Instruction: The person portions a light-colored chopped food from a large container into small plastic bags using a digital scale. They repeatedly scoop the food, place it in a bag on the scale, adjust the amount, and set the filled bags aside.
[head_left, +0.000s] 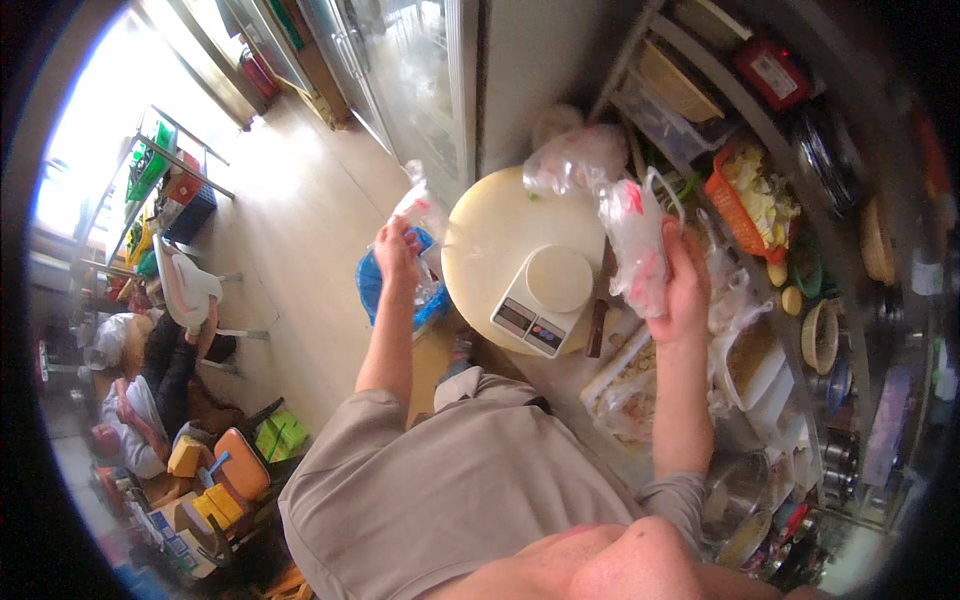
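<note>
My left hand (397, 250) is closed round a crumpled clear plastic bag (421, 206), above a bin lined with a blue bag (369, 284). My right hand (684, 284) grips another clear plastic bag (632, 235) with red print; what it contains, I cannot make out. Between my hands stands a round pale chopping board (478, 232). On its near part lies a white kitchen scale (535, 318) with a round plate on top. A dark-handled tool (597, 329), perhaps a knife, is at the board's right edge. A filled plastic bag (577, 160) rests at the board's far side.
To the right, shelves hold an orange basket of leafy scraps (738, 205), a white tub (752, 368) and more bags. A glass-doored cabinet (425, 90) stands beyond the board. At the left, a person (145, 425) sits near a white chair (190, 285).
</note>
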